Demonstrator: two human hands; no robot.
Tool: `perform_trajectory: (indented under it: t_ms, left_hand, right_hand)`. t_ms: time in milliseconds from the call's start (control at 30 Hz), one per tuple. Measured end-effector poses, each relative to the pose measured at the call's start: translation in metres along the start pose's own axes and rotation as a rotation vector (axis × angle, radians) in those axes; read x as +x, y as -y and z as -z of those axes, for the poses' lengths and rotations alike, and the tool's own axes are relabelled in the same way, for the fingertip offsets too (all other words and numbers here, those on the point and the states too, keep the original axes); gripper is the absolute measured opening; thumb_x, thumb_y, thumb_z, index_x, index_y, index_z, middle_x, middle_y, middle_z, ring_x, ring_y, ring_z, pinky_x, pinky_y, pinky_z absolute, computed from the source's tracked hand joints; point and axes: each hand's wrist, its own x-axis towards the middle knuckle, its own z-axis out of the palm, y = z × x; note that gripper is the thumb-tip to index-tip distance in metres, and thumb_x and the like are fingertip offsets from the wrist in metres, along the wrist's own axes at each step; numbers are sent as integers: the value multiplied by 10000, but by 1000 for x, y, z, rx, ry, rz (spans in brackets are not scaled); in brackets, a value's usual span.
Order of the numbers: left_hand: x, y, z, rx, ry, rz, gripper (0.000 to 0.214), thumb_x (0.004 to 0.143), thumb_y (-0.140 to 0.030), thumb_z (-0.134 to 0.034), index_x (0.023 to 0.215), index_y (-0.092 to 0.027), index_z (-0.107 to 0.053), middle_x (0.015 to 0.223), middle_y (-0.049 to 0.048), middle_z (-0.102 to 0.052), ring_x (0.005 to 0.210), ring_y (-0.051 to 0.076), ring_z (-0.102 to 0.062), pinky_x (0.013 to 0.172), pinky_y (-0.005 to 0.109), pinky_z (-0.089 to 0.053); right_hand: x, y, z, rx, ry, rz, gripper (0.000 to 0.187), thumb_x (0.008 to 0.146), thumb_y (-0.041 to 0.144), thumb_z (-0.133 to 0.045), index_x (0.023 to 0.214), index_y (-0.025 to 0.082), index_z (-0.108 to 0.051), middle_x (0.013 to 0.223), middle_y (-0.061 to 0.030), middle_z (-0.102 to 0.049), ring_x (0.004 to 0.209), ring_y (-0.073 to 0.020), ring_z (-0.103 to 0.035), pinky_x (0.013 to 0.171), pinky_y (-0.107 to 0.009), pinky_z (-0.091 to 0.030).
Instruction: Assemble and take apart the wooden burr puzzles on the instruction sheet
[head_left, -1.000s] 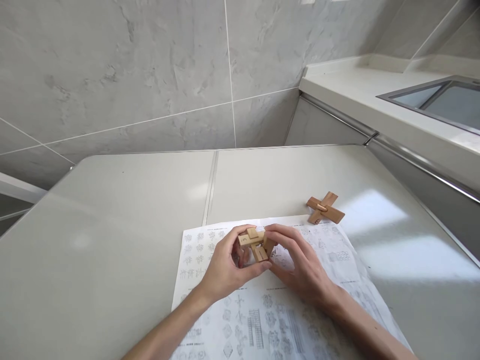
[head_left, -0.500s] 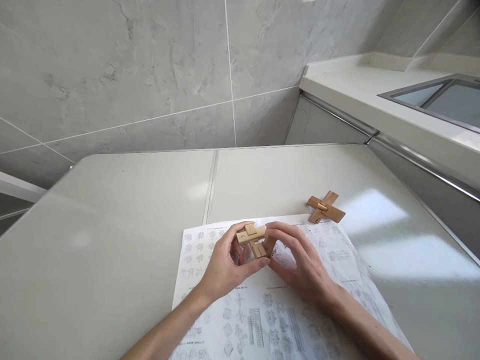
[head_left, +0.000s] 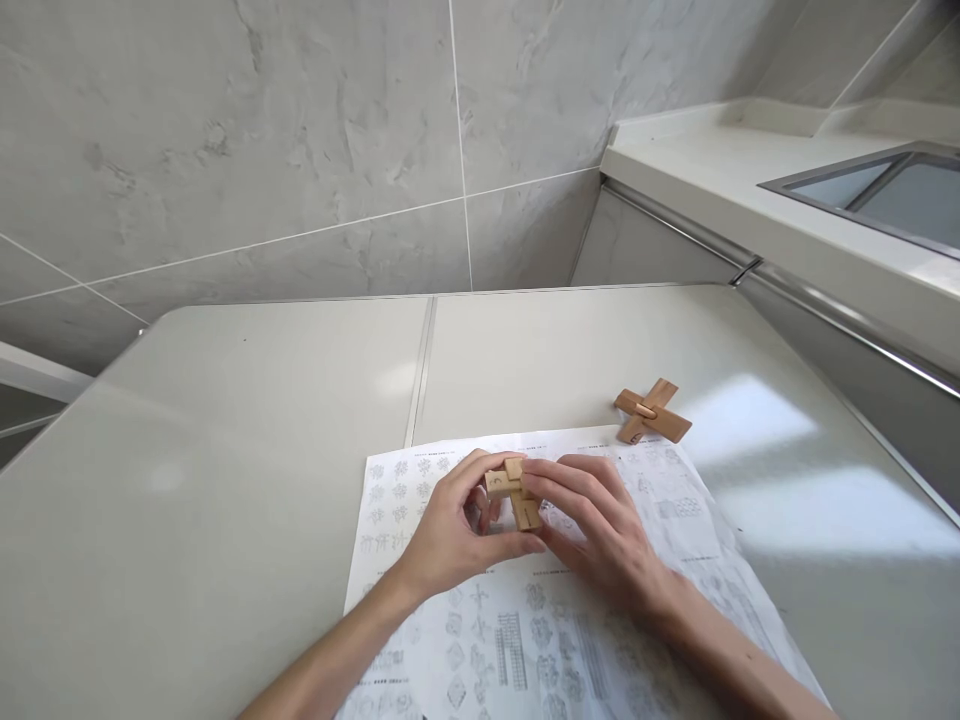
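Observation:
Between my two hands is a wooden puzzle [head_left: 516, 490] of light interlocking blocks, held just above a printed sheet. A dark mark like a numeral shows on one block's end. My left hand [head_left: 457, 520] grips its left side, thumb along the near edge and fingers curled behind. From the right, my right hand [head_left: 600, 515] closes over it, fingers on top and thumb low. Those fingers hide the puzzle's right part. A second wooden puzzle [head_left: 651, 411], darker and cross-shaped, lies beyond my right hand at the sheet's far edge.
The printed sheet [head_left: 480, 640] with rows of small diagrams lies under my hands on a pale table [head_left: 225, 480]. A grey tiled wall [head_left: 300, 120] rises behind the table. At right a white counter [head_left: 697, 170] stands higher, with a metal-framed inset [head_left: 885, 195].
My right fingers have moved left over the puzzle and now cover its right part. The puzzle has turned slightly and shifted a little right. The darker puzzle stays in place.

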Motion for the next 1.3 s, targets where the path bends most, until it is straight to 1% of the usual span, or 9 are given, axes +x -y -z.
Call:
perform_trajectory:
  t_ms: [167, 300, 400, 500, 567, 667, 833, 1100, 1300]
  left_hand:
    - [0, -2, 0, 55, 41, -8, 663, 704, -376, -999, 1306, -330, -723, 1142, 51, -687, 853, 174, -605, 692, 287, -508]
    - [0, -6, 0, -9, 72, 32, 675, 752, -410, -965, 1363, -303, -697, 1149, 75, -735, 958, 239, -672, 810, 361, -569]
    - [-1, -5, 0, -21, 44, 40, 684, 754, -413, -961, 1370, -288, -691, 1123, 81, -738, 895, 228, -663, 766, 349, -563]
    - [-1, -4, 1, -17, 0, 43, 678, 754, -411, -960, 1364, -286, -692, 1047, 67, -726, 804, 193, -614, 698, 309, -526]
    - [-1, -4, 1, -19, -21, 37, 675, 751, -411, -961, 1358, -278, -698, 989, 54, -702, 770, 177, -579, 681, 298, -512]
    - [-2, -6, 1, -50, -16, 29, 649, 768, -412, -952, 1349, -274, -697, 979, 50, -685, 765, 168, -559, 693, 301, -520]
    - [-4, -8, -1, -1, -8, 20, 688, 744, -431, -966, 1358, -294, -686, 1061, 64, -683, 764, 163, -542, 650, 286, -504]
    - [-4, -1, -1, 137, 17, -63, 695, 757, -422, -966, 1379, -382, -660, 1184, 59, -602, 818, 168, -557, 645, 282, -494]
    - [-8, 1, -4, 234, 46, -139, 699, 845, -392, -905, 1457, -473, -576, 1247, 40, -572, 827, 159, -570, 638, 280, -502]
  right_hand:
    - [1, 5, -1, 10, -11, 3, 627, 1003, 47, -644, 1538, 332, -479, 1221, -71, -794, 1092, -300, -683, 885, -466, -606]
    - [1, 5, -1, 48, 30, -29, 629, 1022, 109, -643, 1570, 342, -440, 1298, -92, -753, 1185, -327, -666, 948, -507, -607]
    - [1, 2, -3, 110, 58, -95, 675, 1021, 164, -652, 1613, 316, -367, 1444, -142, -642, 1317, -353, -609, 1033, -555, -589]
    - [1, -2, -4, 184, 80, -201, 693, 991, 193, -675, 1600, 288, -359, 1480, -173, -560, 1334, -354, -593, 1020, -534, -599]
    - [2, -5, -3, 245, 112, -258, 638, 981, 176, -656, 1558, 282, -404, 1416, -162, -586, 1254, -329, -629, 973, -493, -612]
    - [5, -6, 2, 334, 162, -323, 487, 1007, 162, -581, 1471, 279, -492, 1190, -109, -673, 1026, -267, -670, 859, -425, -612]
    - [8, -6, 8, 458, 165, -448, 137, 1099, 330, -521, 1169, 247, -604, 953, -52, -699, 801, -206, -641, 714, -340, -555]
    - [8, -8, 7, 552, 275, -582, 366, 1137, 497, -417, 945, 230, -578, 740, 5, -625, 631, -165, -560, 594, -288, -454]
    - [13, -7, 11, 585, 329, -623, 461, 1129, 556, -397, 826, 230, -520, 678, 33, -526, 600, -150, -476, 574, -277, -386]
